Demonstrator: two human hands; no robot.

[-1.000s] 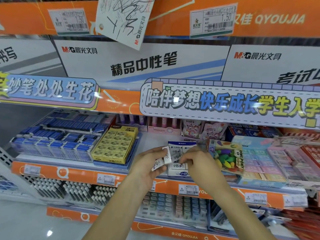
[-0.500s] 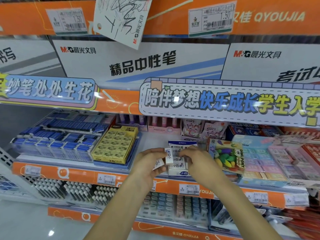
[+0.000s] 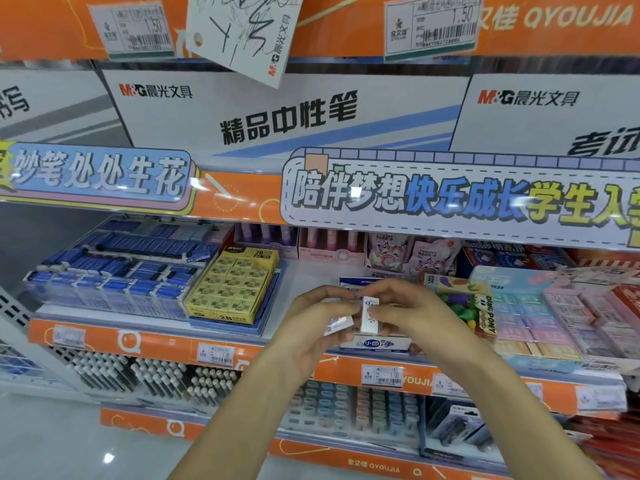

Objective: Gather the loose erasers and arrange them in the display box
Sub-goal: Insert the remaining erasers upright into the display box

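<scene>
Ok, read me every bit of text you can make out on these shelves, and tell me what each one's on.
"M&G 晨光文具", "精品中性笔": white sign
"妙笔处处生花": blue banner
"陪伴梦想快乐成长": long banner
"QYOUJIA": top orange strip
"1.50": top price tag
"2B": yellow box
"DING PONY": fruit pack
"1.00": lower price tag
Eraser print and barcode digits: too blurred.

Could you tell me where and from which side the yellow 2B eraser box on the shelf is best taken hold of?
Probably by its two short ends, coming from the front. The yellow 2B eraser box lies flat, tilted up toward the back, in a blue tray, with its front edge facing the aisle. Blue eraser boxes crowd its left, so a hand fits more easily from the open right side.
</scene>
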